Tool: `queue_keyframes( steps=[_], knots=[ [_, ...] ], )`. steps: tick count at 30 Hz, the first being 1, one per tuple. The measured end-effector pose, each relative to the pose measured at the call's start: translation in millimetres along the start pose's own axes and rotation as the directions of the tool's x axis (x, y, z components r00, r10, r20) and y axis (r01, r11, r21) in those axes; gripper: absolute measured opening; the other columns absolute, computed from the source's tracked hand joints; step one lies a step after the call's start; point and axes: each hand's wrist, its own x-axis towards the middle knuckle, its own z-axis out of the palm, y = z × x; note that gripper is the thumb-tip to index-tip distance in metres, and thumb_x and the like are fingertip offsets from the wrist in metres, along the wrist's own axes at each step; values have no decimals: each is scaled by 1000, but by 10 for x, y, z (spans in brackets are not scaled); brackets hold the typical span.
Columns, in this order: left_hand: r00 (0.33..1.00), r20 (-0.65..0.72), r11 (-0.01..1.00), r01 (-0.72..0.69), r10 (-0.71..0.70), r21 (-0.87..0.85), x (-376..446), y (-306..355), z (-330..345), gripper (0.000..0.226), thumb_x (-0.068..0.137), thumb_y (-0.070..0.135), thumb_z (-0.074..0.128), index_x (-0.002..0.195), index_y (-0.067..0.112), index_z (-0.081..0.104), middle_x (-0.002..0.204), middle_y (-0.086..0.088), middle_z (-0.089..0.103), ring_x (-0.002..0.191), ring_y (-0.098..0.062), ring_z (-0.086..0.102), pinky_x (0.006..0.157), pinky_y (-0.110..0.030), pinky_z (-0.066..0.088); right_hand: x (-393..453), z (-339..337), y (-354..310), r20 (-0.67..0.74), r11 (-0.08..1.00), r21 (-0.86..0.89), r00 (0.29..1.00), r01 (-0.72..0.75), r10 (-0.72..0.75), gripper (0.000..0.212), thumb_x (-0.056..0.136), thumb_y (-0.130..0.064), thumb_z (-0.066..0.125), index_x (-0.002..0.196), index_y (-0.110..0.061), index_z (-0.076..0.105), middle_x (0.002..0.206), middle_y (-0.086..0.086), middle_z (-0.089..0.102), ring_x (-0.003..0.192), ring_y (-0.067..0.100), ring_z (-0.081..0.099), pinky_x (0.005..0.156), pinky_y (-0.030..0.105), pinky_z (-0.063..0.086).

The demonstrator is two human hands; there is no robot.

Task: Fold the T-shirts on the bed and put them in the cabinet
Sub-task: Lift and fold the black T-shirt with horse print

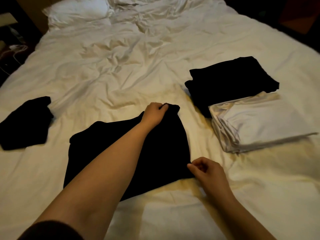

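A black T-shirt [161, 149] lies spread in front of me on the white bed [121, 75]. My left hand [155, 114] reaches across it and grips its far right corner. My right hand [207, 170] pinches the shirt's near right edge with thumb and fingers. Another black T-shirt [26, 123] lies crumpled at the left. At the right sits a folded black T-shirt [230, 80], partly under a folded white T-shirt [259, 123].
A white pillow [78, 13] lies at the head of the bed, with rumpled sheets beside it. White cables [15, 49] lie on a dark surface at the left edge. Dark furniture [297, 13] stands at the far right. No cabinet is in view.
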Motion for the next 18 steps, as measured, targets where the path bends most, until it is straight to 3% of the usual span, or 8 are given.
queue_keyframes(
  steps=[3, 6, 9, 11, 15, 18],
  knots=[
    [978, -77, 977, 187, -195, -100, 186, 95, -24, 48, 95, 33, 55, 55, 14, 34, 54, -2, 35, 50, -19, 37, 52, -33, 25, -60, -26, -25, -50, 997, 60, 997, 54, -51, 17, 92, -23, 68, 75, -22, 65, 65, -3, 63, 59, 8, 56, 58, 20, 43],
    [961, 23, 961, 275, -274, -42, 267, 164, -31, 37, 87, 29, 63, 62, 12, 41, 59, -2, 40, 55, -20, 44, 54, -30, 30, -113, -42, -58, -109, 993, 102, 993, 64, -53, 18, 91, -22, 67, 73, -21, 63, 61, -4, 57, 55, 9, 49, 54, 21, 41],
    [969, 79, 972, 236, -236, 6, 332, 207, 22, 40, 84, 27, 63, 59, 16, 35, 58, -1, 33, 53, -19, 35, 54, -31, 25, -159, -31, -53, -83, 975, 220, 997, 17, 1, 18, 91, -25, 67, 76, -18, 63, 53, 1, 48, 51, 13, 41, 52, 32, 35],
    [979, 69, 981, 190, -193, 45, 371, 246, 54, 42, 87, 26, 59, 57, 16, 31, 57, -1, 29, 52, -19, 31, 53, -32, 23, -179, -31, -67, -53, 968, 252, 999, 17, -4, 17, 92, -22, 67, 76, -17, 62, 53, 11, 47, 50, 17, 39, 50, 32, 33],
    [980, 9, 978, 199, -200, 68, 438, 160, 90, 46, 96, 32, 55, 58, 11, 41, 58, -3, 42, 60, -24, 45, 53, -31, 30, -143, -33, -90, -50, 940, 342, 998, -17, 37, 19, 92, -7, 66, 74, -7, 58, 52, 8, 53, 46, 17, 46, 45, 26, 39],
    [987, 122, 967, 75, -107, 242, 396, 136, 124, 51, 96, 54, 52, 70, 11, 51, 68, -4, 53, 66, -23, 52, 60, -32, 36, -100, -25, -47, -48, 942, 330, 996, -59, 79, 11, 89, -11, 70, 80, -10, 66, 63, 11, 65, 51, 22, 56, 50, 31, 47]
  ],
)
